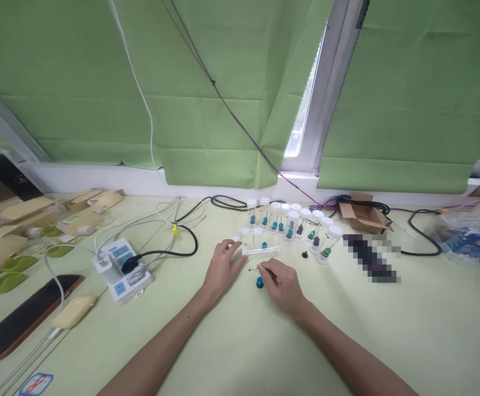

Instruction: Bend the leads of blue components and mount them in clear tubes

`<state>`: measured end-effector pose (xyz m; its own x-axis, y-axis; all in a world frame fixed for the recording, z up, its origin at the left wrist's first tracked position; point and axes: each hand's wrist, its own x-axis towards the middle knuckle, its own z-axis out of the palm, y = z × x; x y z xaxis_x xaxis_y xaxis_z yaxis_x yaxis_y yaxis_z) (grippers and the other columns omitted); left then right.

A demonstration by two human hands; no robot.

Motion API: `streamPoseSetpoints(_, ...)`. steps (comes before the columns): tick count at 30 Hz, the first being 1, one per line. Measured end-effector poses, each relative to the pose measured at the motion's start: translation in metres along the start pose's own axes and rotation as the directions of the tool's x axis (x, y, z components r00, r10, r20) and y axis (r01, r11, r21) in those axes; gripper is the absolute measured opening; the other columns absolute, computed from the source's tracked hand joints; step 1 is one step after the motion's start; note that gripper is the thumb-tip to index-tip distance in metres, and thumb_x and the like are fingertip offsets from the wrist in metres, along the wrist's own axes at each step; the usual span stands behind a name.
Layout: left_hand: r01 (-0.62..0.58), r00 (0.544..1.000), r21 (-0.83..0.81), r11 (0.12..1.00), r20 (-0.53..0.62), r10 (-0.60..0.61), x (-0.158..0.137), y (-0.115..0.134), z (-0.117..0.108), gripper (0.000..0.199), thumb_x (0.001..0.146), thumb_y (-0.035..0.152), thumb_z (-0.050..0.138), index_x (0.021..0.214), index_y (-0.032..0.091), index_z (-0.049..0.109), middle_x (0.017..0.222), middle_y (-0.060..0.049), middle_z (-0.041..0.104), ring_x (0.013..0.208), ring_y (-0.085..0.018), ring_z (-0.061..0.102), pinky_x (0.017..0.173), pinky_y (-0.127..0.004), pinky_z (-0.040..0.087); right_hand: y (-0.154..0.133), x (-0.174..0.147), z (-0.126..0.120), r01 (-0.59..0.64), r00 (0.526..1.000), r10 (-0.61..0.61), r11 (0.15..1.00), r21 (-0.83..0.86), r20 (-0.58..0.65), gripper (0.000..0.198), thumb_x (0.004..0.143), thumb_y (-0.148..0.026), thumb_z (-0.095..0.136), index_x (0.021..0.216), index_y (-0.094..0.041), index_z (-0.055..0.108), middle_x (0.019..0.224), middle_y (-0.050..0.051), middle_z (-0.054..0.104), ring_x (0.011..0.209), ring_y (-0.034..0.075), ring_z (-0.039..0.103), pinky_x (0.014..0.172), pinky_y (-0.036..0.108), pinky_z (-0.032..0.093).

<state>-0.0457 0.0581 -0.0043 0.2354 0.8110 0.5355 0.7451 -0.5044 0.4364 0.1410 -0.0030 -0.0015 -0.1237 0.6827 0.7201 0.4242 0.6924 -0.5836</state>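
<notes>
My left hand (223,268) rests on the table, thumb and fingers apart. Its fingertips are beside the white-ended, clear tube (262,251) that lies on its side. Close by, my right hand (281,283) pinches a thin stick (253,269) with a small dark tip pointing left. Just below those fingers a small blue piece (260,282) sits on the table. Behind the lying tube is another blue piece (264,245). Several capped clear vials (290,231) stand in a cluster farther back, with blue, green or dark pieces inside. A black piece (304,254) lies in front of them.
At left is a white power strip (126,269) with plugs and cables, near a phone (25,316) and a cream case (73,312). An open cardboard box (363,214) stands at the back right. Black cables (227,202) run along the wall beneath green blinds (223,126).
</notes>
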Motion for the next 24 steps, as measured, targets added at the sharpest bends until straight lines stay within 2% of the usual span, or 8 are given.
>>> streamPoseSetpoints(3, -0.085, 0.993, 0.027, 0.996, 0.085, 0.083, -0.0007, 0.0024, 0.0045, 0.037, 0.089, 0.035, 0.055, 0.125, 0.027, 0.057, 0.122, -0.008, 0.054, 0.105, -0.025, 0.054, 0.088, -0.040, 0.049, 0.0004, 0.0001, 0.0003, -0.002, 1.000, 0.002, 1.000, -0.010, 0.005, 0.015, 0.093, -0.017, 0.048, 0.083, -0.019, 0.060, 0.065, 0.001, 0.054, 0.057, 0.014, 0.047, 0.056, 0.026, 0.039)
streamPoseSetpoints(7, -0.167, 0.976, 0.000, 0.986, 0.143, 0.166, -0.0017, 0.0022, 0.0070, 0.032, 0.091, 0.031, 0.053, 0.122, 0.028, 0.060, 0.120, -0.009, 0.056, 0.106, -0.025, 0.052, 0.090, -0.042, 0.048, 0.0010, 0.0005, 0.0006, 0.004, 1.000, -0.004, 1.000, -0.018, 0.000, 0.015, 0.093, -0.018, 0.048, 0.083, -0.019, 0.060, 0.065, 0.001, 0.054, 0.058, 0.014, 0.048, 0.057, 0.027, 0.040)
streamPoseSetpoints(18, -0.166, 0.967, -0.166, 0.972, 0.164, 0.193, -0.0025, 0.0059, 0.0036, 0.027, 0.087, 0.017, 0.056, 0.112, 0.024, 0.059, 0.113, -0.007, 0.063, 0.107, -0.023, 0.054, 0.090, -0.040, 0.048, 0.0016, -0.0010, 0.0002, -0.036, 0.999, 0.036, 0.999, -0.019, 0.005, 0.018, 0.093, -0.020, 0.047, 0.084, -0.019, 0.063, 0.066, 0.001, 0.058, 0.057, 0.013, 0.049, 0.055, 0.026, 0.041)
streamPoseSetpoints(24, -0.106, 0.971, -0.218, 0.970, 0.186, 0.148, -0.0046, 0.0026, 0.0008, 0.020, 0.086, 0.016, 0.054, 0.104, 0.023, 0.058, 0.103, -0.007, 0.064, 0.095, -0.022, 0.059, 0.082, -0.037, 0.050, -0.0018, 0.0032, -0.0031, -0.185, 0.981, 0.189, 0.978, 0.097, -0.034, 0.019, 0.093, -0.026, 0.048, 0.081, -0.018, 0.062, 0.062, 0.000, 0.056, 0.054, 0.012, 0.050, 0.053, 0.025, 0.041)
